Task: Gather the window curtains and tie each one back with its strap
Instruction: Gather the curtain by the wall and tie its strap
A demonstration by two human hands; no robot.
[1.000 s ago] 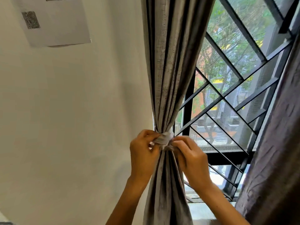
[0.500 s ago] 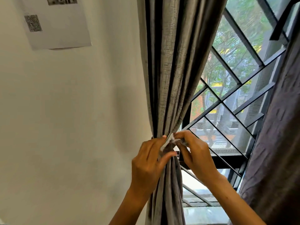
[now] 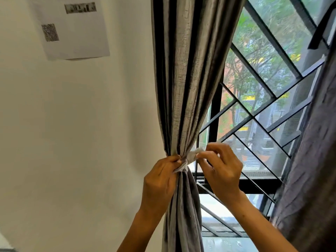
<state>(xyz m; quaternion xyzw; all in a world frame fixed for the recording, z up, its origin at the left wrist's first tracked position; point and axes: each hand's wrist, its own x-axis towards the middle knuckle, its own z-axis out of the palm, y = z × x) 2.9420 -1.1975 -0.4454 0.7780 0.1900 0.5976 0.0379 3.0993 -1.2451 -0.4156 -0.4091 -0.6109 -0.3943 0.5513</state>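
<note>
Left hand (image 3: 160, 180): fingers curled, pinching the pale strap (image 3: 189, 159) against the left side of the gathered grey curtain (image 3: 189, 88) at its cinched waist. Right hand (image 3: 222, 170): thumb and forefinger closed narrowly on the strap's free end, just right of the bundle; remaining fingers loosely bent. Curtain fabric is woven, slightly glossy, in vertical pleats that narrow at the strap and flare below. A second, darker crinkled curtain (image 3: 312, 160) hangs at the right. Black metal window grille (image 3: 269, 110) lies behind; printed paper sheet (image 3: 72, 28) on the left wall
</note>
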